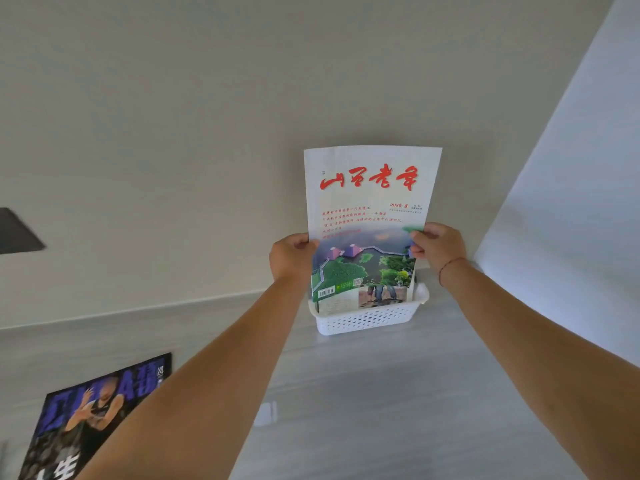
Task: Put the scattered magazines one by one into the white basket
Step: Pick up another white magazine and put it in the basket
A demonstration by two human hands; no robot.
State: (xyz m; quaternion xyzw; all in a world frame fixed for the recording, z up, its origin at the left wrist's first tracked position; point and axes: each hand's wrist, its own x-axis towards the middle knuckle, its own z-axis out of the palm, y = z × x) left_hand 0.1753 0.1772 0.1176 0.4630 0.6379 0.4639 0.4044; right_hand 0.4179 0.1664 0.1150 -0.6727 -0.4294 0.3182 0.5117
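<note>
Holding what, when the camera caught me?

You held the white magazine (370, 202) upright by its side edges, red title toward you. Your left hand (292, 256) gripped the left edge with fingers curled round it, and your right hand (438, 247) pinched the right edge. A red string (450, 266) sat round your right wrist.

And where was it, against the basket?

Directly above the white basket (367, 320), which stood on the grey wood-grain surface (381, 410) at the far side, close by the pale wall (173, 133). The magazine's lower edge was down at the basket's rim — whether it had passed inside, I couldn't tell. Printed paper showed in the basket just under that edge, and I couldn't say if it was another magazine or part of yours.

Anything else lying about?

One dark magazine (90, 417) with blue lettering lay flat on the surface at the near left, well apart from the basket, and your left forearm hid its right side. A small pale rectangle (266, 414) lay on the surface between your forearms, nearer than the basket. On the far left a dark grey shape (17, 233) sat against the wall — too little of it showed to name it.
</note>
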